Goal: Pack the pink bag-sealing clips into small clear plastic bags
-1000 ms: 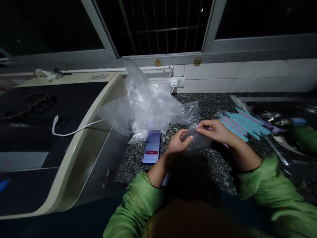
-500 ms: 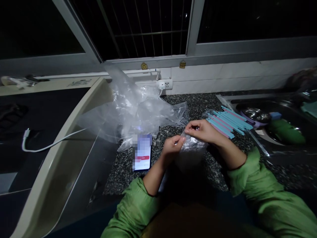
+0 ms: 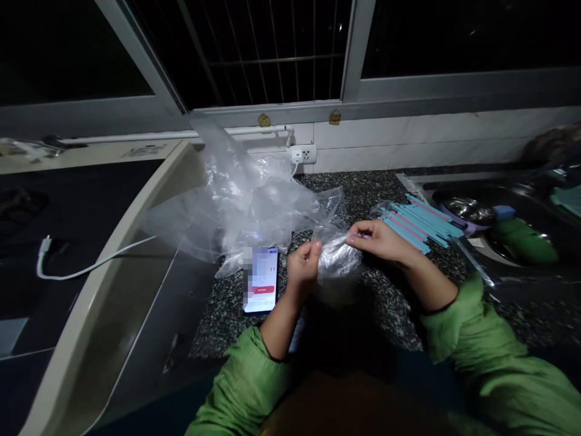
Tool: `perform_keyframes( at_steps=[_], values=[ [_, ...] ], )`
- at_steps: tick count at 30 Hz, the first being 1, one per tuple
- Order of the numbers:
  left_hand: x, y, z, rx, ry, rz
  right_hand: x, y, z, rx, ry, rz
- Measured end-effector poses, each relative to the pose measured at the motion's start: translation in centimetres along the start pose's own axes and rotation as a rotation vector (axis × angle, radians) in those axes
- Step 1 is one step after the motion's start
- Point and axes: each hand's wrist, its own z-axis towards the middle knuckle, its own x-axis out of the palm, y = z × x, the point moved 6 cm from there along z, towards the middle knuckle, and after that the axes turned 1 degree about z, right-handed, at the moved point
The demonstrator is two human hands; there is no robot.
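Observation:
A small clear plastic bag (image 3: 338,260) is stretched between my two hands above the speckled counter. My left hand (image 3: 303,266) pinches its left edge between thumb and fingers. At the upper right edge, my right hand (image 3: 374,239) grips the film the same way. The bag looks thin and crinkled, and its lower part fades into shadow. Beyond my right hand lies a pile of light blue and pink plastic sticks (image 3: 420,221), partly on clear film. A phone (image 3: 261,281) with a lit screen lies to the left of my left hand.
A heap of large clear plastic bags (image 3: 254,200) fills the back of the counter (image 3: 358,188). The sink (image 3: 436,181) at right holds a metal bowl (image 3: 469,210) and a green item. At left, a white cable (image 3: 91,274) crosses a raised cream edge (image 3: 97,290).
My hands have moved apart, the left one going left, and the bag between them is now spread wider. The phone and the sticks stay in place.

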Motion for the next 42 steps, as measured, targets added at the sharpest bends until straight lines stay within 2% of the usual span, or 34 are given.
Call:
perform_keyframes(
  at_steps=[5, 8, 14, 20, 24, 27, 29, 31, 33, 36, 38, 40, 42],
  values=[
    [0.6, 0.6, 0.4, -0.071, 0.066, -0.144, 0.5, -1.2, -0.5, 0.059, 0.061, 0.033],
    [0.0, 0.7, 0.5, -0.101, -0.011, -0.102, 1.6, -2.3, -1.0, 0.107, 0.079, 0.13],
    [-1.1, -0.1, 0.4, -0.047, -0.125, -0.079, 5.1, -4.7, -2.4, 0.23, 0.176, 0.212],
    [-1.5, -0.2, 0.2, 0.017, -0.181, -0.008, 6.1, -5.3, -3.8, 0.23, 0.206, 0.183],
    [-0.8, 0.4, 0.4, -0.039, -0.124, -0.075, 5.6, -5.8, -4.3, 0.228, 0.147, 0.171],
    [0.5, 1.1, 0.5, -0.133, 0.036, -0.168, 4.8, -6.4, -4.6, 0.302, 0.09, 0.208],
    [1.0, 1.8, 0.5, -0.195, 0.119, -0.12, 4.4, -6.7, -4.7, 0.32, 0.081, 0.237],
    [0.8, 2.3, 0.5, -0.219, 0.113, -0.037, 3.4, -6.9, -4.6, 0.304, 0.03, 0.209],
    [0.3, 2.6, 0.5, -0.212, 0.075, -0.001, 1.3, -7.5, -4.7, 0.259, -0.108, 0.09],
    [0.3, 2.8, 0.5, -0.224, 0.091, -0.027, -3.7, -8.7, -5.3, 0.185, -0.416, -0.208],
    [0.6, 2.7, 0.3, -0.256, 0.137, -0.07, -7.4, -9.8, -6.1, 0.193, -0.558, -0.424],
    [0.9, 2.4, 0.0, -0.29, 0.177, -0.126, -10.9, -10.8, -6.8, 0.243, -0.656, -0.614],
    [1.2, 2.0, -0.3, -0.319, 0.21, -0.193, -13.5, -11.6, -7.4, 0.291, -0.713, -0.739]
  ],
)
